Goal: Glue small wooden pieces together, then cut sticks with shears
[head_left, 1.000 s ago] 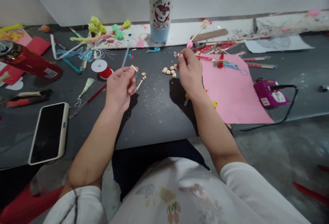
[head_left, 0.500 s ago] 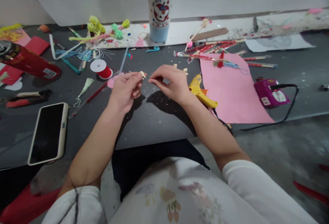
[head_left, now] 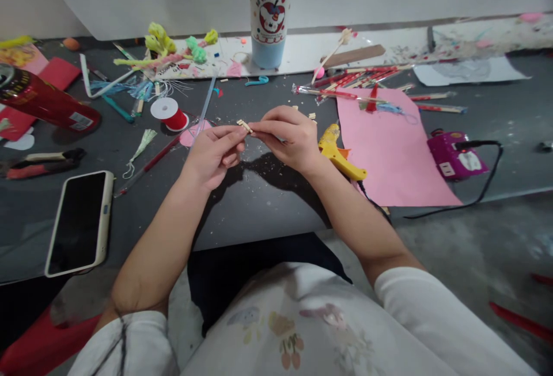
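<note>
Small pale wooden stick pieces (head_left: 244, 126) sit at the fingertips between my two hands, above the dark table (head_left: 259, 220). My left hand (head_left: 216, 154) is closed, pinching them between thumb and forefinger. From the other side, my right hand (head_left: 289, 137) pinches at the same pieces, its thumb and forefinger meeting them. How the pieces are joined is too small to tell. More short wooden pieces (head_left: 311, 116) lie just beyond my right hand. Right beside that hand rests a yellow glue gun (head_left: 339, 157), partly on a pink paper sheet (head_left: 389, 163).
On the left are a phone (head_left: 80, 223), pliers (head_left: 45, 163), a red can (head_left: 52, 99) and a red ribbon spool (head_left: 175, 117). A bottle (head_left: 268, 19) stands at the back. Wrapped sticks (head_left: 358, 79) lie back right, near a purple power box (head_left: 455, 156) with a black cable.
My right hand has moved slightly left, closing the gap to my left hand. Its fingertips now touch the wooden pieces that my left hand holds.
</note>
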Demonstrator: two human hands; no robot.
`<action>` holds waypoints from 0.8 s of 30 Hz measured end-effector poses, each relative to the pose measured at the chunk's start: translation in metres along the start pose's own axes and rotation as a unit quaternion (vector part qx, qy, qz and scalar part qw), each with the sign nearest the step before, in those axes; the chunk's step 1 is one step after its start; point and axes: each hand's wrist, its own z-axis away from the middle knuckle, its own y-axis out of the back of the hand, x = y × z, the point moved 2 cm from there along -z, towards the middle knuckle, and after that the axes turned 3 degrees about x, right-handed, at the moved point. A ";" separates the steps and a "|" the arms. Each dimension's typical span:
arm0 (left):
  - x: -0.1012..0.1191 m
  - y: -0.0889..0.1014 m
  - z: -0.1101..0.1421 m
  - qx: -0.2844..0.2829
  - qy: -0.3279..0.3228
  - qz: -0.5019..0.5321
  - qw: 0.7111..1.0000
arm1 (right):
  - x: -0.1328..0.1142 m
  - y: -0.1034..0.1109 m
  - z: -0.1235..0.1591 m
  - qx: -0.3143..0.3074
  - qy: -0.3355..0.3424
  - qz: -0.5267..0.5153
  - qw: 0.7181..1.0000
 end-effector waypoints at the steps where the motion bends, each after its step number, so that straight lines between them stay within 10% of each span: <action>1: 0.000 0.000 0.000 0.005 -0.002 -0.001 1.000 | 0.000 0.000 -0.001 -0.009 -0.014 0.006 1.000; 14: 0.000 0.000 -0.001 0.017 -0.001 0.026 1.000 | -0.003 0.008 -0.006 -0.035 -0.045 0.037 0.998; 24: -0.002 0.004 -0.003 0.031 -0.023 0.001 0.999 | 0.030 0.036 -0.006 0.057 -0.207 0.075 0.974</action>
